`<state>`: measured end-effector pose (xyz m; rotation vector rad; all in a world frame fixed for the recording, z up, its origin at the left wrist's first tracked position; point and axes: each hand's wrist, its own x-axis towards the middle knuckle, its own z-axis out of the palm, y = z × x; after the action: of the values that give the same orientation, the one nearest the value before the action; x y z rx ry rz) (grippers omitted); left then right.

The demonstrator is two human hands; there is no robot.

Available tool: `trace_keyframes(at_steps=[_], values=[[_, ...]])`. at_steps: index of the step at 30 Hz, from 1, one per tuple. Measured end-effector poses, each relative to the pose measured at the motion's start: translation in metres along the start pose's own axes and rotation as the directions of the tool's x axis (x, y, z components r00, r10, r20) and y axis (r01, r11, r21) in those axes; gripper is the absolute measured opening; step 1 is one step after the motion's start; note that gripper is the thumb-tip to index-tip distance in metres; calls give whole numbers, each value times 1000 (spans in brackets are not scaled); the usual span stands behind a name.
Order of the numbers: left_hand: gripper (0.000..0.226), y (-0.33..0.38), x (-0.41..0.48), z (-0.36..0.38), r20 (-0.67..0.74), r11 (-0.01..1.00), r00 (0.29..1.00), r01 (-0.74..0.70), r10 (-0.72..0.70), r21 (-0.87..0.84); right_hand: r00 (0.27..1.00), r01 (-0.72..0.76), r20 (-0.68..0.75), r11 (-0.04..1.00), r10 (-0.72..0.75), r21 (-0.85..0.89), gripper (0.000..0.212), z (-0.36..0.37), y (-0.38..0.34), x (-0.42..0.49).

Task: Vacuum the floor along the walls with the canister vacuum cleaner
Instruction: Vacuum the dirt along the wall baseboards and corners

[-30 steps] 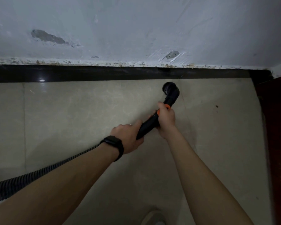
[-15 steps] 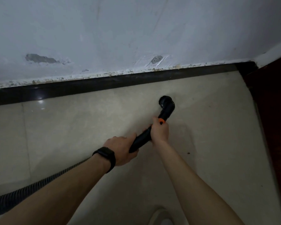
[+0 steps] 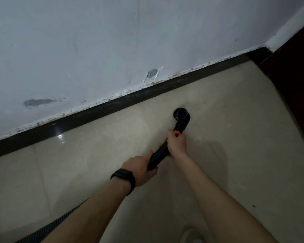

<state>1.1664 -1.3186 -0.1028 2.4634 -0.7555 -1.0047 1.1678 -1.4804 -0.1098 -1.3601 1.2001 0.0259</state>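
Where the scuffed white wall (image 3: 95, 50) meets the beige tiled floor (image 3: 95, 172) along a black baseboard (image 3: 95, 114), the vacuum nozzle (image 3: 181, 116) sits on the tiles near that baseboard. Its black tube (image 3: 158, 157) runs from lower left to upper right, head toward the wall. The left hand (image 3: 140, 171) curls its fingers round the tube's rear end; the right hand (image 3: 176, 143) grips it beside the orange ring (image 3: 176, 132).

You have open tiled floor (image 3: 235, 137) on both sides of the nozzle (image 3: 181, 117), closed off ahead by the black skirting (image 3: 95, 114) under the wall (image 3: 112, 41) and at right by a dark brown panel (image 3: 298, 76), with the ribbed hose (image 3: 47, 227) lying across the lower left.
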Motion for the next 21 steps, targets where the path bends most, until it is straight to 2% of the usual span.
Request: trace_keyframes(at_steps=[3,9,13,17,21], values=[[33,8,18,-16,-25,1000,999,28,-28,-9,999,0,32,1000,0,2,48,5,-20,18],[29,22,54,-42,-86,997,993,77,-75,23,993,-34,119,995,23,90,47,9,-64,48],[28,32,77,-53,-92,991,987,134,-132,14,987,-29,162,996,15,81,50,15,-89,67],[28,50,93,-68,-33,992,993,113,-111,59,992,-6,123,1000,3,28,48,4,-102,84],[30,86,109,-70,47,994,997,48,-53,103,999,-52,9,997,52,-51,50,-34,-103,100]])
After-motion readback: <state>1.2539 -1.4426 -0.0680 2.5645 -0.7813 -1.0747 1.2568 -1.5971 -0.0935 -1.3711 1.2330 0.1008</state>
